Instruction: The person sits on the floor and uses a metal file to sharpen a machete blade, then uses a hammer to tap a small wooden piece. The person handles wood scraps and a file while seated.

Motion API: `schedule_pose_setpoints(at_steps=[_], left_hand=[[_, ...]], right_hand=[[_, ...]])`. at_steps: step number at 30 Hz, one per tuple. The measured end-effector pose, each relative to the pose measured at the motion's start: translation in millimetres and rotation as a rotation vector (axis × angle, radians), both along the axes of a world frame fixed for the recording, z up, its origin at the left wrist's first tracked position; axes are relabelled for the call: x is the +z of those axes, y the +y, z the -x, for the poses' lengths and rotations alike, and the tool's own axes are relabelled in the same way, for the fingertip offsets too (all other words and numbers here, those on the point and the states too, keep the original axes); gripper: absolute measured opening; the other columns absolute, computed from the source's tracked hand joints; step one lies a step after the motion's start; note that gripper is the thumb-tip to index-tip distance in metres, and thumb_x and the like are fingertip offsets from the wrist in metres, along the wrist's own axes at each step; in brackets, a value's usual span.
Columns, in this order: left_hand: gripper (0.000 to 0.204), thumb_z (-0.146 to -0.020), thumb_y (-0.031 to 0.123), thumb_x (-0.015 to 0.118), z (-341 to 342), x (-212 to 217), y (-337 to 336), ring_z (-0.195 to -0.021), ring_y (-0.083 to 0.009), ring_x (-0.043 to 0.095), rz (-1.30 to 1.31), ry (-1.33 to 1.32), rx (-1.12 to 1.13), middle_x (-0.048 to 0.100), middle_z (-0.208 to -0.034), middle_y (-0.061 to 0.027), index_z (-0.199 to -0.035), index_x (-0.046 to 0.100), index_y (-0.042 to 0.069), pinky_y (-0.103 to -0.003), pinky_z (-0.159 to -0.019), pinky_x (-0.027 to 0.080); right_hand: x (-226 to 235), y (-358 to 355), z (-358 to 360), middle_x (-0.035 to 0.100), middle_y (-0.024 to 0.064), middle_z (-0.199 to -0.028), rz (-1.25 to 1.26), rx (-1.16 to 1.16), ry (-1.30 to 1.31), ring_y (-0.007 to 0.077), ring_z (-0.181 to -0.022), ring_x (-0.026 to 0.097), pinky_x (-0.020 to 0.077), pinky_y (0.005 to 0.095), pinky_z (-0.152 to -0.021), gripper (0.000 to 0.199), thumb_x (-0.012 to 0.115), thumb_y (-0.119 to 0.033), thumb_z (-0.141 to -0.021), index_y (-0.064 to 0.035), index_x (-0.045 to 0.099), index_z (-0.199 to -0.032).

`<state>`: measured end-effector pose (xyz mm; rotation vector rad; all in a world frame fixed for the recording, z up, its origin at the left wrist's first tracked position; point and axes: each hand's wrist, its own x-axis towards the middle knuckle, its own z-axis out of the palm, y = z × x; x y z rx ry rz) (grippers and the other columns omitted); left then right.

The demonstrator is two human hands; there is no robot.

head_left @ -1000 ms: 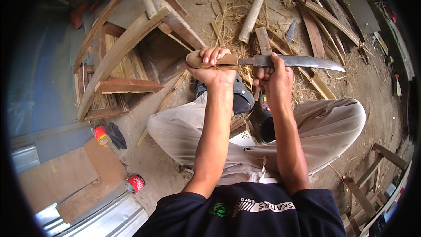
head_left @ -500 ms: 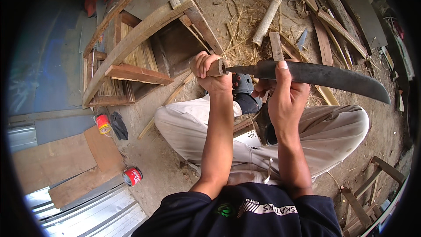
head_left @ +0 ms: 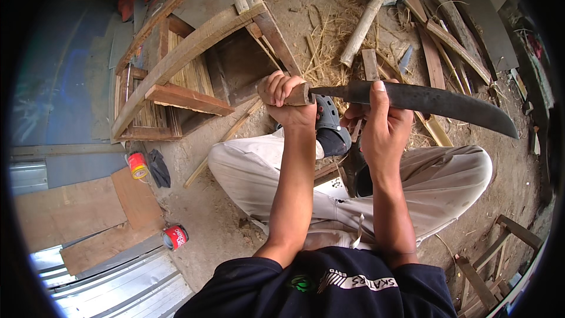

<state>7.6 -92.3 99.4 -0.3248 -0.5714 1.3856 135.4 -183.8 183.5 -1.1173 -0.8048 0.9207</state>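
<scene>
My left hand (head_left: pixel 285 99) is wrapped round a wooden knife handle (head_left: pixel 299 95), whose end points right. Across from it, my right hand (head_left: pixel 385 123) grips a dark, broad machete blade (head_left: pixel 453 103) near its base, thumb on top and fingers curled beneath. The blade's narrow tang (head_left: pixel 331 90) points left, its tip at the handle's end. Whether the tip sits inside the handle I cannot tell. Both hands are above my crossed legs, near a grey shoe (head_left: pixel 331 115) on my foot.
A wooden frame (head_left: pixel 176 59) stands at the far left. Straw and wood shavings (head_left: pixel 323 29) litter the ground beyond my feet, beside a pole (head_left: pixel 368 17) and several planks. Left of me are a red can (head_left: pixel 175 237), another can (head_left: pixel 138 166) and boards (head_left: pixel 70 209).
The wooden handle has moved slightly right and turned, so its end hole shows less. The blade has shifted a little left, and its tang now meets the handle's end more squarely.
</scene>
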Motion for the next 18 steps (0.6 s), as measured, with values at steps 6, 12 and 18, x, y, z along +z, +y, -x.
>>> schedule_pose_setpoints(at_steps=[6,12,18], left_hand=[[0.026,-0.089,0.012,0.043,0.4,8.3,-1.7,-0.041,-0.0054,0.042,-0.073,0.172,0.035,0.042,-0.046,0.0063,-0.064,0.044,0.015,-0.022,-0.057,0.040],[0.052,-0.090,0.064,0.040,-2.6,29.7,-4.6,-0.041,-0.0049,0.035,0.023,0.453,0.083,0.038,-0.048,0.0098,-0.068,0.043,0.018,-0.023,-0.054,0.034],[0.055,-0.085,0.069,0.037,-21.3,49.7,-7.0,-0.042,-0.0068,0.036,0.251,0.799,0.095,0.036,-0.047,0.0087,-0.065,0.040,0.017,-0.023,-0.052,0.034]], right_hand=[[-6.4,4.7,-3.7,0.060,0.0093,-0.061,-0.023,0.008,0.010,0.0154,-0.049,0.059,0.0487,0.0276,-0.046,0.035,0.045,-0.022,-0.102,0.0040,0.058,-0.083],[-35.6,22.1,-17.6,0.056,0.0088,-0.063,0.018,0.093,0.444,0.0175,-0.052,0.058,0.0480,0.0311,-0.050,0.035,0.047,-0.024,-0.102,0.0026,0.056,-0.080],[-73.7,30.0,-22.0,0.051,0.0057,-0.065,0.092,0.128,0.816,0.0193,-0.061,0.055,0.0475,0.0353,-0.057,0.026,0.049,-0.023,-0.100,-0.0021,0.047,-0.084]])
